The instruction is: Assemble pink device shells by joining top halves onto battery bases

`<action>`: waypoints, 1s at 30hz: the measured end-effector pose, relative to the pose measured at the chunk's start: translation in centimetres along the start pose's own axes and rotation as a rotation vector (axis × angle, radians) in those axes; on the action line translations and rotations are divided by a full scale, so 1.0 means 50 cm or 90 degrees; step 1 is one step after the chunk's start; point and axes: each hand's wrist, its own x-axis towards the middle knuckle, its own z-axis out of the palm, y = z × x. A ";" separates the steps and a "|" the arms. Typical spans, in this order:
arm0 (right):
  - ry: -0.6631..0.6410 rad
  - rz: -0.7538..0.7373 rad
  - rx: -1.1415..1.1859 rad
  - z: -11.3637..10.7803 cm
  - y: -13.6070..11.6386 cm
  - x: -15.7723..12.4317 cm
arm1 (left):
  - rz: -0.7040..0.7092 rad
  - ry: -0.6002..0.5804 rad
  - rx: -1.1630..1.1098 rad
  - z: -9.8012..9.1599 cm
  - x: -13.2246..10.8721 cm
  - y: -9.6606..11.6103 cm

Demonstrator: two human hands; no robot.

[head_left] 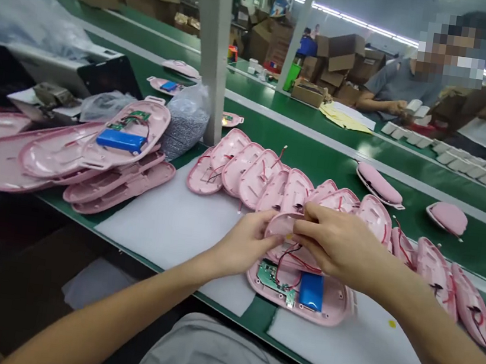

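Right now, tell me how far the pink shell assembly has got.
Done: two closed pink units lie on the green belt. In hand: the left hand and right hand hold a pink cover over an open base with its blue battery. Left: a row of wired shells and a stack.

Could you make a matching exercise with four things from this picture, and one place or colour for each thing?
Things:
1. pink cover
2. blue battery
3. green circuit board
4. bag of grey pellets

Places:
a. beside the white post
b. between the left hand and the right hand
c. right part of the open pink shell
d. left part of the open pink shell

Pairs: 1-b, 2-c, 3-d, 4-a
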 end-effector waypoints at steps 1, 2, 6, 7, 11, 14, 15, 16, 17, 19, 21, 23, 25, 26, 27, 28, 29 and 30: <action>-0.001 -0.002 -0.016 0.000 -0.002 0.000 | 0.008 0.003 -0.002 0.000 0.000 -0.001; 0.000 -0.001 -0.027 -0.002 -0.005 -0.001 | 0.014 0.004 -0.001 0.000 -0.001 -0.002; 0.026 0.014 -0.005 -0.008 -0.013 0.001 | 0.017 0.021 0.036 -0.001 -0.005 -0.009; 0.031 0.018 0.002 -0.008 -0.013 0.004 | 0.016 0.028 0.049 -0.001 -0.006 -0.011; 0.005 0.018 -0.021 -0.001 -0.006 0.019 | 0.023 0.055 0.070 0.000 -0.012 -0.013; -0.035 0.001 -0.009 -0.003 -0.002 0.029 | 0.028 0.084 0.063 0.001 -0.015 -0.014; -0.054 -0.004 -0.006 -0.006 -0.001 0.032 | 0.029 0.090 0.059 0.002 -0.015 -0.014; -0.074 -0.007 -0.007 -0.008 -0.002 0.036 | 0.031 0.095 0.054 0.002 -0.015 -0.016; -0.093 -0.011 -0.014 -0.011 -0.003 0.040 | 0.033 0.099 0.050 0.002 -0.015 -0.018; -0.119 -0.020 -0.044 -0.016 -0.006 0.048 | 0.039 0.101 0.042 0.002 -0.015 -0.023; -0.127 -0.032 -0.083 -0.019 -0.011 0.057 | 0.041 0.101 0.030 0.002 -0.014 -0.029; -0.132 -0.044 -0.116 -0.021 -0.015 0.065 | 0.040 0.099 0.017 0.002 -0.015 -0.032; -0.143 -0.050 -0.140 -0.023 -0.019 0.073 | 0.034 0.099 0.012 0.002 -0.016 -0.032; -0.149 -0.049 -0.151 -0.023 -0.022 0.076 | 0.031 0.101 0.015 0.002 -0.016 -0.032; -0.155 -0.046 -0.163 -0.023 -0.025 0.080 | 0.029 0.104 0.021 0.002 -0.017 -0.031; -0.159 -0.042 -0.175 -0.022 -0.030 0.082 | 0.029 0.107 0.030 0.002 -0.017 -0.030; -0.160 -0.033 -0.188 -0.021 -0.035 0.084 | 0.034 0.110 0.040 0.003 -0.018 -0.028; -0.156 -0.020 -0.203 -0.020 -0.042 0.085 | 0.043 0.113 0.050 0.003 -0.018 -0.027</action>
